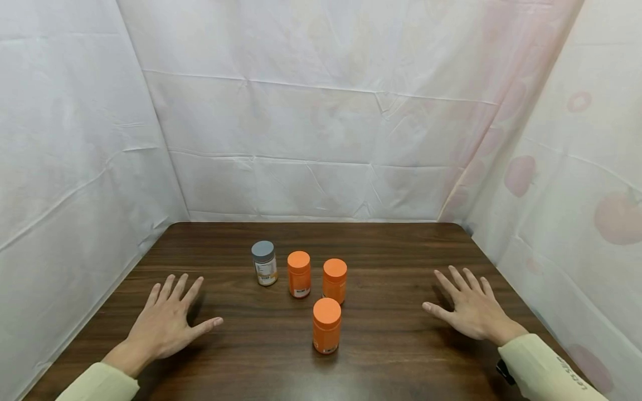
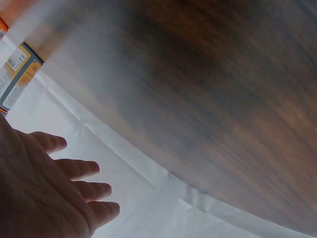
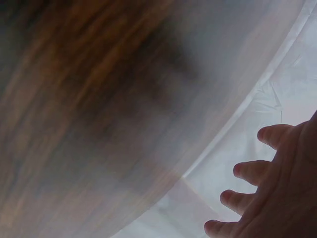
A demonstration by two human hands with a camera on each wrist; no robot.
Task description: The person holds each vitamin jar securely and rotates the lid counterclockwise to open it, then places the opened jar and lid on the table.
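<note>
Three orange bottles with orange lids stand upright mid-table: a left one [image 1: 299,275], a right one [image 1: 334,281] and a front one [image 1: 326,327] that overlaps the right one's base in the head view. Left of them stands a bottle with a grey lid [image 1: 264,264] and a pale label; its labelled side [image 2: 21,74] shows at the left edge of the left wrist view. My left hand [image 1: 164,324] is spread over the table's left side, palm down, holding nothing. Over the right side my right hand [image 1: 470,307] is likewise spread, with nothing in its grasp.
The dark wood-grain table [image 1: 391,356] has rounded far corners. White cloth hangs behind it [image 1: 321,128] and along both sides, the right cloth [image 1: 567,184] bearing faded red fruit prints. A black band [image 1: 504,372] shows at the right sleeve's cuff.
</note>
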